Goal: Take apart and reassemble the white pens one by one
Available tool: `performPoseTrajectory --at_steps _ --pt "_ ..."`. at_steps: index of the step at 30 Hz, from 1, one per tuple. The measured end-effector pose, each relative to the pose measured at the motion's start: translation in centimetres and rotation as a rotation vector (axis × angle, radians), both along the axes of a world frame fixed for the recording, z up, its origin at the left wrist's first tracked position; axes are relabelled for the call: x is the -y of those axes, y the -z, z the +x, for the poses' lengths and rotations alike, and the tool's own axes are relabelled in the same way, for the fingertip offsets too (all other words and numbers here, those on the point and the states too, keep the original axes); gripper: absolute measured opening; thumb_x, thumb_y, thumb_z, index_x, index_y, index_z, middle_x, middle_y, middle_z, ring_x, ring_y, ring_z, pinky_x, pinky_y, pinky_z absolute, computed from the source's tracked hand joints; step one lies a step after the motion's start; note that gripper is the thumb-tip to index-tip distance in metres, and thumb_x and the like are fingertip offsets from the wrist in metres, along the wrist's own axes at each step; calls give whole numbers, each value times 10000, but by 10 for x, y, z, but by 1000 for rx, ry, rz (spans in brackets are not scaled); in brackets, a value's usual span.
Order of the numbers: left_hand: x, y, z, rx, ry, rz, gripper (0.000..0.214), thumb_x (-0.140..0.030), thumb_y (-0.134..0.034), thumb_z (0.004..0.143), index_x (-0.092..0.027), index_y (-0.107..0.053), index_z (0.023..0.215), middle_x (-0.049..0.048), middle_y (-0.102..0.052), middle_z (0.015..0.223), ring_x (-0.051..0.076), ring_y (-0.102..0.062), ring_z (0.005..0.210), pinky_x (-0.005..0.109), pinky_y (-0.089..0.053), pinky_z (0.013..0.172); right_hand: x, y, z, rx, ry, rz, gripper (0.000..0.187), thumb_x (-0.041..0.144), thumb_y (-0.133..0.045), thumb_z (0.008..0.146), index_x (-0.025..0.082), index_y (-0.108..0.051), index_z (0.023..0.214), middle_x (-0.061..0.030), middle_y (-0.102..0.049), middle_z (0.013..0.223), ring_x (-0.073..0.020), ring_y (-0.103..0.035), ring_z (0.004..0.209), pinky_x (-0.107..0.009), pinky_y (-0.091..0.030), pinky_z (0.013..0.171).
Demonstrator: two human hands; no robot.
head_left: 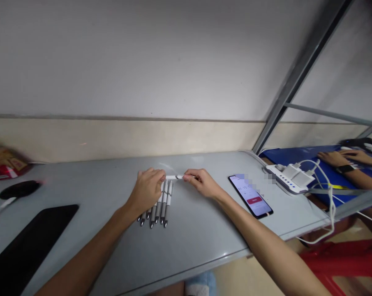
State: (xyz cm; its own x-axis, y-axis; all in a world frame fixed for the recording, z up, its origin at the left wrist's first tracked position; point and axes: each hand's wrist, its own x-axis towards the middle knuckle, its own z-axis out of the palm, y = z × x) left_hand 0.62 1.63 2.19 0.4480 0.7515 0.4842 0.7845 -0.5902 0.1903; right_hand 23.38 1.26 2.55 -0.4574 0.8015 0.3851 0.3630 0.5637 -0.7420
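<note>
A white pen (173, 177) lies level between my two hands, just above the grey table (188, 238). My left hand (150, 185) is closed around its left end. The fingertips of my right hand (201, 181) pinch the other end, where a dark band shows on the barrel. Below and partly behind my left hand, several white-and-grey pens (163, 205) rest side by side, their silver tips toward me. My left hand and wrist hide part of that row.
Right of my hands lies a lit phone (250, 197). Behind it is a white power strip (286, 181) with plugs and cables. A black flat object (34, 246), a dark brush-like item (19, 190) and a red packet (7, 164) are at left. Another person's hands (336, 158) rest beyond the metal frame.
</note>
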Motion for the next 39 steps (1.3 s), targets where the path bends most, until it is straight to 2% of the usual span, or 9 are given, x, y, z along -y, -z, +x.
performPoseTrajectory --at_steps 5,8,13,16,19,27,31,35,39 --pt "-1 8 3 51 -24 -113 223 -109 -333 876 -195 -489 741 14 -597 751 178 -530 736 318 -322 708 -3 0 3 104 77 245 227 329 -493 944 169 -648 988 -65 -643 886 -154 -539 791 -263 -390 745" --pt "3 10 6 -9 -39 -68 231 -151 -325 919 -198 -503 780 21 -617 794 198 -537 809 340 -299 735 -4 3 2 199 71 211 241 341 -527 928 192 -646 1075 -72 -671 950 -162 -571 819 -272 -404 762" --pt "9 11 12 -45 0 -79 259 -267 -314 976 -204 -527 844 25 -625 827 210 -530 861 357 -288 761 -3 7 -1 346 97 198 256 280 -439 968 173 -668 931 -74 -682 868 -161 -574 767 -281 -387 748" --pt "12 12 15 -43 34 -108 211 -296 -341 977 -214 -536 975 33 -639 917 216 -535 915 361 -291 787 -2 7 0 303 137 226 147 186 -516 908 172 -618 1012 -69 -667 927 -157 -571 785 -261 -388 721" --pt "14 13 18 -50 58 -101 190 -275 -360 975 -219 -506 1083 49 -642 1018 218 -535 947 359 -290 791 2 5 -1 345 131 224 235 216 -549 894 184 -582 1125 -71 -676 951 -163 -588 769 -267 -389 714" --pt "15 14 21 -137 62 -43 245 -232 -312 988 -203 -533 889 35 -619 857 203 -509 841 353 -274 731 10 9 -15 526 151 199 168 132 -508 890 186 -608 1013 -71 -679 923 -168 -601 766 -256 -360 661" --pt "13 16 20 -155 45 -37 273 -185 -313 973 -197 -529 808 40 -612 821 205 -503 826 351 -271 719 11 10 -17 526 123 209 209 294 -491 948 189 -597 1094 -75 -654 918 -172 -587 781 -265 -376 684" --pt "12 16 19 -160 18 -73 278 -189 -300 974 -198 -515 799 33 -604 784 210 -510 815 351 -275 719 9 11 -18 530 112 288 274 285 -392 990 158 -631 952 -93 -609 929 -171 -552 823 -296 -397 776" --pt "13 17 20 -152 23 -102 300 -224 -255 988 -204 -518 845 28 -588 760 204 -518 778 348 -289 730 8 12 -18 473 129 305 93 165 -525 903 158 -595 964 -80 -609 948 -174 -543 846 -283 -397 770"
